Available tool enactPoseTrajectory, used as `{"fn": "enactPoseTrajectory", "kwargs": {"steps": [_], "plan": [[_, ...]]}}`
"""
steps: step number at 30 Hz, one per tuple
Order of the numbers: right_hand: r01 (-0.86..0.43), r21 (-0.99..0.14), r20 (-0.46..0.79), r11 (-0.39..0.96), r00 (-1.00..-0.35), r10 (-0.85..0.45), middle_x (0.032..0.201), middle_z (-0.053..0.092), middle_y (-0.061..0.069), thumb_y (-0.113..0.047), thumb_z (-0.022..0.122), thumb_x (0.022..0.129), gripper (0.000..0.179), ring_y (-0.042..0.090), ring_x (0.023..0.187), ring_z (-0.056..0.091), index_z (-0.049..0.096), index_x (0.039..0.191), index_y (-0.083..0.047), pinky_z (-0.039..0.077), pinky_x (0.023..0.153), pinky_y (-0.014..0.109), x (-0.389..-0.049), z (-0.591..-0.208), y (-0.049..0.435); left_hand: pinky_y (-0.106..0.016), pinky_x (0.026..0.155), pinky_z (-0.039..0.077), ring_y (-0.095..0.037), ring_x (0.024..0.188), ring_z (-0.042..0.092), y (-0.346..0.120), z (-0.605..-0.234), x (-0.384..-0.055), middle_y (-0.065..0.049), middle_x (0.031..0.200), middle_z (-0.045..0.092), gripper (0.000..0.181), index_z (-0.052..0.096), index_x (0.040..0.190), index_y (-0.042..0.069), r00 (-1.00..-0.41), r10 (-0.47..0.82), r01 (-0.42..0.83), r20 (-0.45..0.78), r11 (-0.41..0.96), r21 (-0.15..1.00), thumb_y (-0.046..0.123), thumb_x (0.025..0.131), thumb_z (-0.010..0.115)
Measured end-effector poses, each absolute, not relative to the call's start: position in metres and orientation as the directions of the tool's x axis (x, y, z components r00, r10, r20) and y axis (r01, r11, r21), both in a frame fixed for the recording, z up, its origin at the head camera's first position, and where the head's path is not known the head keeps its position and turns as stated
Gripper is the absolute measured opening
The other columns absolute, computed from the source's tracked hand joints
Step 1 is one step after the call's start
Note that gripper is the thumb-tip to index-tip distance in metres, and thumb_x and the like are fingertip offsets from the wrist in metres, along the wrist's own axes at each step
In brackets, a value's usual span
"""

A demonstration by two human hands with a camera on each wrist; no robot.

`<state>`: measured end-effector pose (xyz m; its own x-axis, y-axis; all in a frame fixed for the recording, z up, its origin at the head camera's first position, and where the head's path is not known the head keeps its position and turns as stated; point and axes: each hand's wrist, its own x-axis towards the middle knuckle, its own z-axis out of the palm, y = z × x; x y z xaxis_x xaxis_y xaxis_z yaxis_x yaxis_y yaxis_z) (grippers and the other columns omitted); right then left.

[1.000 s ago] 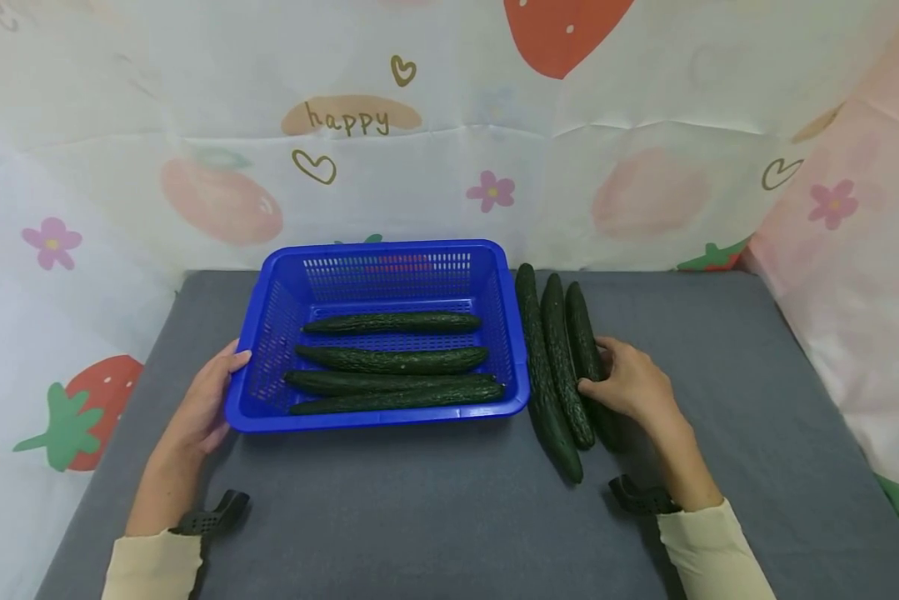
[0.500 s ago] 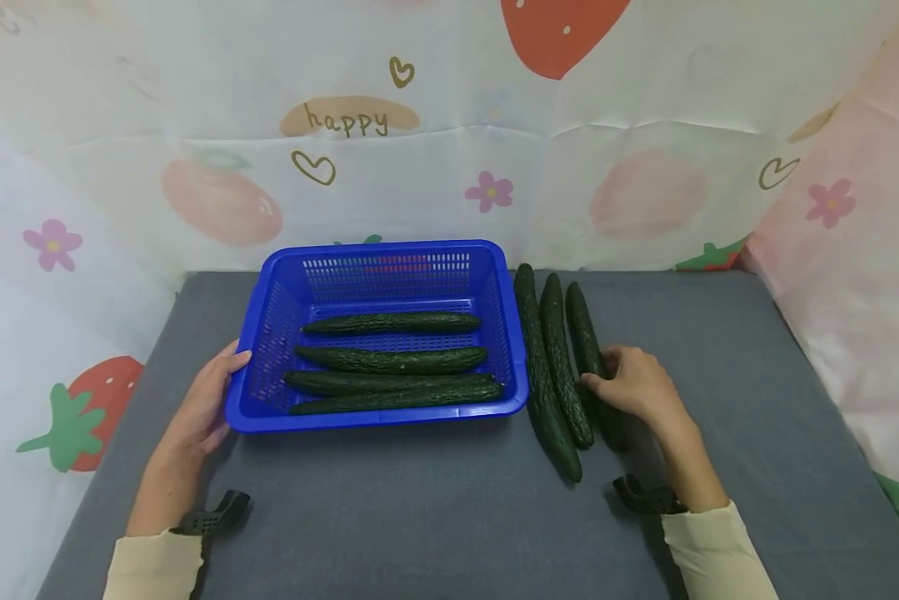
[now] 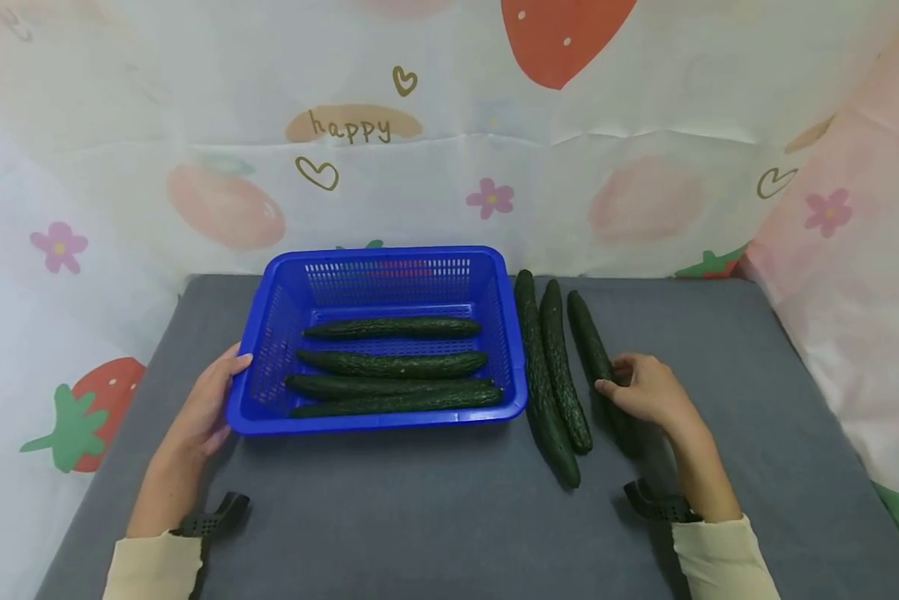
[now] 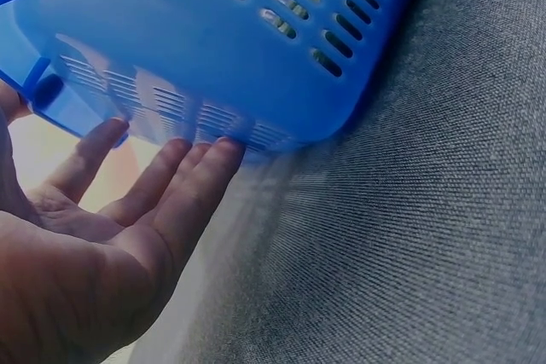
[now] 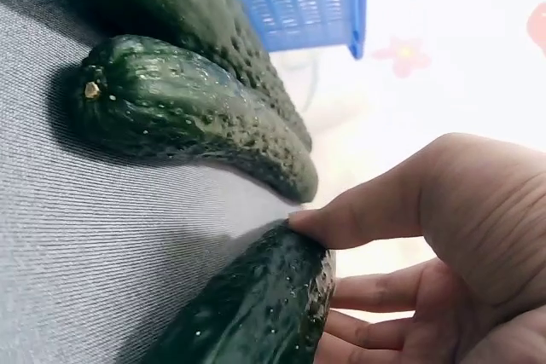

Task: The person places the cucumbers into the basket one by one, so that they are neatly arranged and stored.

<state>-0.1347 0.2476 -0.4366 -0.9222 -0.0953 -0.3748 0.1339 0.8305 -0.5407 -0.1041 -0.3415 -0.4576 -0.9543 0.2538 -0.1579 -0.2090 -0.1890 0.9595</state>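
A blue plastic basket [image 3: 377, 423] with slotted walls stands on the grey cloth and holds several dark green cucumbers [image 3: 392, 362] lying crosswise. At its left end my left hand [image 3: 207, 398] grips it, thumb over the rim and fingers [image 4: 200, 185] against the outer wall. To the basket's right, my right hand [image 3: 647, 390] holds a cucumber [image 3: 590, 337] between thumb and fingers; the hand covers part of it. In the right wrist view, the thumb [image 5: 367, 210] lies on one side of this cucumber [image 5: 256, 296] and the other fingers are partly hidden behind it.
Two more cucumbers, one longer [image 3: 541, 375] and one shorter [image 3: 560, 367], lie side by side between the basket and the held one. Grey cloth [image 3: 419, 517] covers the table. A printed curtain [image 3: 449, 200] hangs directly behind the table's back edge.
My right hand has shifted slightly right with its cucumber, widening the gap to the neighbouring two. My left hand and the basket keep their place. The head view has tilted up a little.
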Motion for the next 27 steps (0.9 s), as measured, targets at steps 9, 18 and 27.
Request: {"fn": "enactPoseTrajectory", "kwargs": {"steps": [9, 18, 27], "plan": [[0.123, -0.557, -0.429, 0.821, -0.889, -0.158, 0.147, 0.054, 0.04, -0.032, 0.062, 0.106, 0.069, 0.056, 0.133, 0.055, 0.041, 0.151, 0.015, 0.053, 0.102, 0.063, -0.134, -0.431, 0.246, -0.032, 0.082, 0.066, -0.012, 0.103, 0.078, -0.344, -0.456, -0.103, 0.005, 0.119, 0.077, 0.031, 0.052, 0.141, 0.023, -0.955, 0.265, -0.2, -0.132, -0.247, 0.948, 0.023, 0.116, 0.034], [0.191, -0.637, -0.438, 0.747, -0.887, -0.147, 0.154, 0.046, 0.039, -0.032, 0.061, 0.108, 0.069, 0.056, 0.142, 0.046, 0.037, 0.155, 0.013, 0.05, 0.108, 0.063, -0.132, -0.431, 0.248, -0.032, 0.084, 0.066, -0.012, 0.106, 0.077, -0.342, -0.457, -0.104, 0.006, 0.122, 0.076, 0.03, 0.05, 0.142, 0.027, -0.953, 0.248, -0.229, -0.172, -0.221, 0.948, 0.025, 0.116, 0.037], [0.187, -0.731, -0.315, 0.656, -0.946, -0.081, 0.158, 0.043, 0.035, -0.032, 0.058, 0.11, 0.066, 0.053, 0.144, 0.045, 0.036, 0.16, 0.005, 0.046, 0.112, 0.064, -0.129, -0.419, 0.247, -0.031, 0.09, 0.064, -0.008, 0.115, 0.074, -0.34, -0.457, -0.105, 0.011, 0.13, 0.071, 0.048, 0.029, 0.161, 0.016, -0.955, 0.235, -0.22, -0.18, -0.157, 0.963, 0.031, 0.116, 0.038]]}}
